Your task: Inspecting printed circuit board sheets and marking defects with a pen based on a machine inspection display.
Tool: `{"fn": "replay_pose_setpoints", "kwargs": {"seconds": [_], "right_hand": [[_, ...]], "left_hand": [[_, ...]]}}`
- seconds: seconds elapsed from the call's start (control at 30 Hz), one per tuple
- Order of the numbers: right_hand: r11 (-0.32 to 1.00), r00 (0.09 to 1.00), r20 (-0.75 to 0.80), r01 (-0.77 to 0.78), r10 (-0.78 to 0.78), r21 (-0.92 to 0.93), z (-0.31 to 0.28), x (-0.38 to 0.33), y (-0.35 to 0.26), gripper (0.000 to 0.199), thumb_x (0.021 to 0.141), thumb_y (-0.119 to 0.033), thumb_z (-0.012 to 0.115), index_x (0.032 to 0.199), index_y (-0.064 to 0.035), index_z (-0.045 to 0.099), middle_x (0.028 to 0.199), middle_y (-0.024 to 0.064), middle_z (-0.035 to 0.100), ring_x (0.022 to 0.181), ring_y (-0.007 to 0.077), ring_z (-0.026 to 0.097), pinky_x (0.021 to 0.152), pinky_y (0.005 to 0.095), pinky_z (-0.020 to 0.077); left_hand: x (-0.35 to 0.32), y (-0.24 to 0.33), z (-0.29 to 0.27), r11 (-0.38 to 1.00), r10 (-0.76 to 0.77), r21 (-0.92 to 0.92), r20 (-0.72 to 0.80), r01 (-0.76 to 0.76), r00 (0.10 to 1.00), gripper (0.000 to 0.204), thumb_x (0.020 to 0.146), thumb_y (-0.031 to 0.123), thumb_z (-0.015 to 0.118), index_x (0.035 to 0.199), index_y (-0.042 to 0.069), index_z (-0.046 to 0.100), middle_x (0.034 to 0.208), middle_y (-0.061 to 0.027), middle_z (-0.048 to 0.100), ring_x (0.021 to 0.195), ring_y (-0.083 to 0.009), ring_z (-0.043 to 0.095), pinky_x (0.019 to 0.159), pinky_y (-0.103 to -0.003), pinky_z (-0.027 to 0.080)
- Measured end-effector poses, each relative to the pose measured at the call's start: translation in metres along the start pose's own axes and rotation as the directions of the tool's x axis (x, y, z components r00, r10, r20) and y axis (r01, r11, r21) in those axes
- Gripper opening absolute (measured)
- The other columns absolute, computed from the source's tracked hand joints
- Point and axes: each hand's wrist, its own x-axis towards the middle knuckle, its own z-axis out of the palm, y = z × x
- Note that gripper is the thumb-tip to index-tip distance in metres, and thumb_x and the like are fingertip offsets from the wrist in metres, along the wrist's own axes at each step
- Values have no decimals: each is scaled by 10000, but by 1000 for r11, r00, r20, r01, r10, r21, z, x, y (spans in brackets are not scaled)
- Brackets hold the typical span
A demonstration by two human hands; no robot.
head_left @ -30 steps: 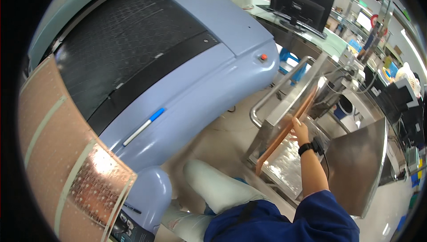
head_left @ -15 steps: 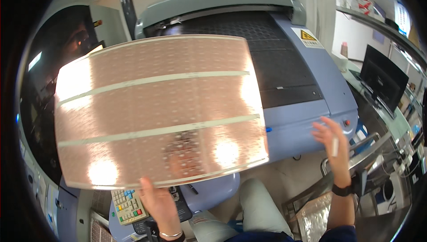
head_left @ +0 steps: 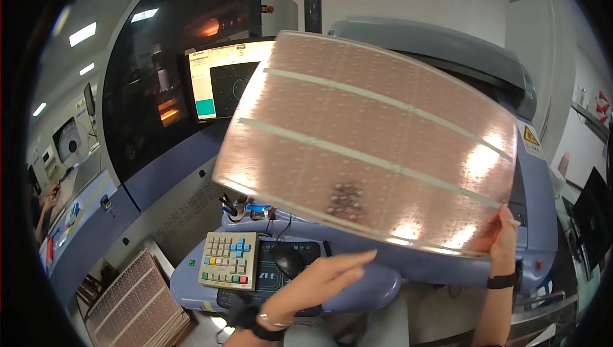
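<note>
Right hand [head_left: 503, 237] clamped on the lower right corner of a wide, copper-coloured rectangular panel with pale strips [head_left: 377, 136], which spreads up and left from it. Lift done; panel not set down. Left hand [head_left: 319, 282] empty, fingers extended, just below the panel's lower edge; left of it, a beige keypad with coloured keys [head_left: 220, 267]. Half a second ago the left hand held the panel, right hand free; the panel now slants down rightward.

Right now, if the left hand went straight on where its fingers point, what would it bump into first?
Probably the lower edge of the copper-coloured panel, which the right hand holds: the left hand points up and right toward it. Depth is unclear, so it might pass beneath.
</note>
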Motion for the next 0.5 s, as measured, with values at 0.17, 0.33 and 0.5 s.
{"fn": "replay_pose_setpoints", "kwargs": {"seconds": [0.17,0.33,0.5], "right_hand": [[992,991,-68,110,-114,-56,-37,88,-41,175,953,-180,643,1045,-39,689,929,-6,663,813,70,598,737,191,484],[989,991,-101,75,-88,-130,-98,179,-57,177,939,-238,668,973,-67,693,844,-25,655,746,73,598,655,202,473],[977,989,-143,17,-48,-213,-114,237,-41,203,928,-282,680,956,-82,695,811,-24,647,702,72,586,618,213,464]], "left_hand": [[-62,47,-79,787,-64,617,106,-15,992,360,955,267,596,1286,130,623,1215,-123,663,1110,-301,633,939,-377,511],[-71,105,-136,503,59,852,-204,147,977,424,776,73,749,1193,106,677,1135,-132,696,995,-301,669,855,-377,534],[42,99,-149,678,289,732,-343,62,894,301,877,50,632,1176,54,670,1126,-143,691,1022,-321,650,901,-374,504]]}}
